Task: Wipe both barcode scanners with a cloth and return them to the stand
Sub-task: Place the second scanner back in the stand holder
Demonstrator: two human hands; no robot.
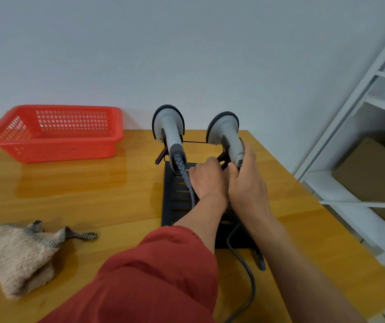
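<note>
My right hand (247, 183) is clamping the right scanner (224, 130) in the stand (175, 213) towards the bench (93, 194) far edge. My left hand (206, 178) is curling, on what I can't tell. I'm keeping the cable (252, 283) slack.

Your red perforated plastic basket (65, 150) occupies the far-left corner of the wooden table (93, 194); white shelving (317, 183) flanks its right edge.

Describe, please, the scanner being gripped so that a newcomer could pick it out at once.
On the wooden table, find the black slatted stand holding two grey scanners. The gripped scanner is the one nearer the white shelving. Only it has the right hand wrapped round its handle; the other scanner sits toward the red basket.
</note>
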